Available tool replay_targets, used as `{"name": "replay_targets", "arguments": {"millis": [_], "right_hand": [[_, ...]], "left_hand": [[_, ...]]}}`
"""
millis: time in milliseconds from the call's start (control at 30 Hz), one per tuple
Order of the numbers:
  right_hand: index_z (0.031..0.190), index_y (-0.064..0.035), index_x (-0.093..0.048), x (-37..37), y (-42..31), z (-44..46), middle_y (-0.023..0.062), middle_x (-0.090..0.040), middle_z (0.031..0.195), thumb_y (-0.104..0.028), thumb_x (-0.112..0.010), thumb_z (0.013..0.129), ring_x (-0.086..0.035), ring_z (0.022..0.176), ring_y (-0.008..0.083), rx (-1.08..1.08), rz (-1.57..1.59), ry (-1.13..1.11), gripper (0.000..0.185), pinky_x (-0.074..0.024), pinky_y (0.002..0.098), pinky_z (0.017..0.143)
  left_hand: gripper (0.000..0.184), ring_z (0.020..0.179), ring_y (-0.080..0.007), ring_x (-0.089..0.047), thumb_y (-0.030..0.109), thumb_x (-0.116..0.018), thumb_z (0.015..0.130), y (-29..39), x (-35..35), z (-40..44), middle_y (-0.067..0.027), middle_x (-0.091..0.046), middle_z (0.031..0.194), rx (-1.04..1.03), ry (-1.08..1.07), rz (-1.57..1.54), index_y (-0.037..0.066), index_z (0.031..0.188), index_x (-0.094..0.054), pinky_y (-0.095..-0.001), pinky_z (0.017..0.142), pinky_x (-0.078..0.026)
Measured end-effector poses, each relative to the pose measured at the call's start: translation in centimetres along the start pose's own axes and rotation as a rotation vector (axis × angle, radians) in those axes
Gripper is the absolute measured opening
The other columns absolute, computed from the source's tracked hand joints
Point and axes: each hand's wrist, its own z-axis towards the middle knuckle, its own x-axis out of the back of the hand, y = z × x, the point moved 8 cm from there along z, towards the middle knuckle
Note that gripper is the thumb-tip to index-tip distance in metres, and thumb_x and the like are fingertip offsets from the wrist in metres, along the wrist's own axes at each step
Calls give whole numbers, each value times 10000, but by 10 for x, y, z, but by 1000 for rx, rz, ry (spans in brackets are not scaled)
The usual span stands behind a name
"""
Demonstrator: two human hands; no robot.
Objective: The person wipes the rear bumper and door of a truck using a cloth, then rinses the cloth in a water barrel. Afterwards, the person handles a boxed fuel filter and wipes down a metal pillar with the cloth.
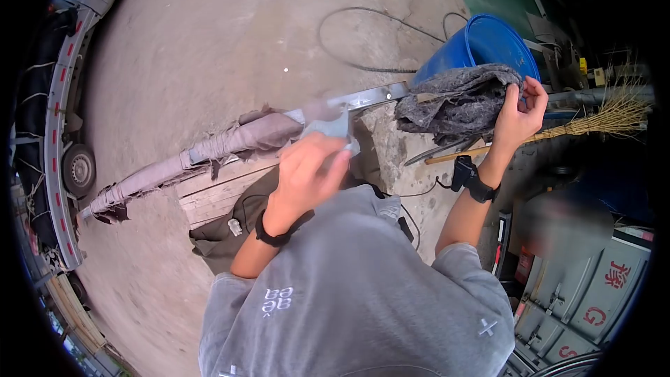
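Showed a long bar mostly sheathed in ragged cloth, with bare metal left at the end nearest the blue barrel.

Looked largely covered, judging by the wrap, with only the barrel-end stretch plainly bare. Lay lengthwise away from the barrel, with the bare end pointing toward it. Held the left hand at the bar, farther from the barrel than the bare tip, with fingers curled narrow at a pale rag; could not tell through blur whether gripped. Set the right hand just beside the barrel, at the edge of a dark cloth, with thumb and fingers slightly apart; could not tell whether pinched.
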Motion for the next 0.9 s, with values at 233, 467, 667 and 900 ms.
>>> {"name": "replay_targets", "arguments": {"millis": [233,467,667,900], "right_hand": [[1111,12,-612,0,53,-11,60,-605,1001,24,-665,867,-574,884,102,-125,99,-17,249,-500,226,735],[1121,5,-625,17,109,-26,61,-611,1019,31,-662,862,-583,905,110,-183,119,-62,263,-495,235,761],[1138,7,-614,29,133,-37,77,-628,1065,32,-659,866,-594,966,133,-251,102,-47,276,-494,260,830],[1119,17,-606,29,130,-23,79,-624,1092,86,-627,884,-591,988,132,-278,130,-17,246,-494,248,818]], "left_hand": [[326,737,-318,-637,114,-736,833,-72,-61,39,-156,-660,855,24,-14,310,-40,1080,-589,-380,647,-506],[736,1066,-342,-562,431,-661,889,-151,-146,-20,-206,-592,1126,158,-701,706,-123,1330,-458,-428,980,-426],[771,1095,-349,-542,459,-628,902,-155,-179,-10,-205,-570,1181,65,-713,695,-125,1367,-437,-434,1017,-396],[698,1132,-343,-534,408,-597,936,-155,-250,22,-212,-574,1196,-58,-615,554,-114,1372,-442,-407,1029,-401]]}}
